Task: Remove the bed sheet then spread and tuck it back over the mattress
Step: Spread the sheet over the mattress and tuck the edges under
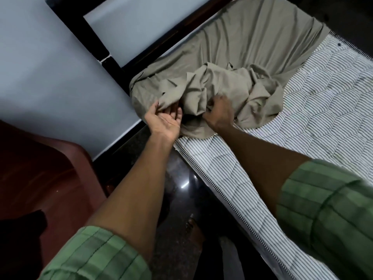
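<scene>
An olive-beige bed sheet (238, 57) lies bunched at the head end of a striped mattress (314, 122); its far part is still spread flat towards the headboard. My left hand (164, 120) is palm up at the mattress corner, its fingertips reaching under the sheet's edge and its thumb against the cloth. My right hand (220, 114) is sunk into the crumpled folds, and its curled fingers grip a handful of sheet. The near half of the mattress is bare.
A dark wooden headboard (113, 57) stands against a pale wall (50, 67). A reddish-brown plastic chair (46, 172) stands at the left beside the bed. Dark glossy floor (181, 182) runs between chair and mattress, where my foot (194, 229) shows.
</scene>
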`<state>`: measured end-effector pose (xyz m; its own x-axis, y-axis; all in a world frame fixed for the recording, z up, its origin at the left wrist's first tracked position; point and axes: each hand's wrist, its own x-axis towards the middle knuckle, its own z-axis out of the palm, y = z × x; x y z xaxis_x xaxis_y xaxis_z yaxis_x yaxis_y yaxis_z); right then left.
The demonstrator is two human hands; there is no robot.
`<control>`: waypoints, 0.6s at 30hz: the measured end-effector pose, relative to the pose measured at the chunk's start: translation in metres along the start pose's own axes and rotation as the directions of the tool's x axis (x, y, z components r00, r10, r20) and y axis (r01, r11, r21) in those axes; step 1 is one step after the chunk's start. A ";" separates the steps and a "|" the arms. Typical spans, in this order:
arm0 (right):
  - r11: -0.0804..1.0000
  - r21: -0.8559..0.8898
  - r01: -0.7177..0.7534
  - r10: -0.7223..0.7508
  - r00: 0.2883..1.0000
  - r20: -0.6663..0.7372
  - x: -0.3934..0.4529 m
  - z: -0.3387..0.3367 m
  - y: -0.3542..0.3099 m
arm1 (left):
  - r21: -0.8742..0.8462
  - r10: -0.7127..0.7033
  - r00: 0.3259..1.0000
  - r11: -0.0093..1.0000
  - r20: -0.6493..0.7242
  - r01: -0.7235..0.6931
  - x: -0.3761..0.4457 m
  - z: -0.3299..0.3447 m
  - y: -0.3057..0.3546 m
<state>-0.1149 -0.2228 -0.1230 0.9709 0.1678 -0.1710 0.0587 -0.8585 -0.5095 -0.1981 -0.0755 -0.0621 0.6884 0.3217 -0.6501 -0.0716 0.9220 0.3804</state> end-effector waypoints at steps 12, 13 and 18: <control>0.950 -0.302 0.082 -0.061 0.995 0.078 0.019 0.039 0.000 | 0.806 0.105 0.994 0.589 -0.008 -0.056 0.017 -0.043 -0.039; 0.993 -0.120 0.025 -0.016 0.997 0.074 0.019 0.044 0.006 | 0.863 0.156 0.988 0.498 0.001 -0.080 0.022 -0.054 -0.048; 0.702 0.697 -0.149 0.051 0.986 0.160 0.005 0.034 0.027 | 0.910 0.289 0.869 -0.237 0.401 -0.341 0.028 -0.074 -0.081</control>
<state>-0.1170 -0.2287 -0.1666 0.9229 0.1995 -0.3294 -0.2655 -0.2900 -0.9195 -0.2269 -0.1256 -0.1601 0.8672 0.4596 -0.1917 0.4391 -0.5241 0.7298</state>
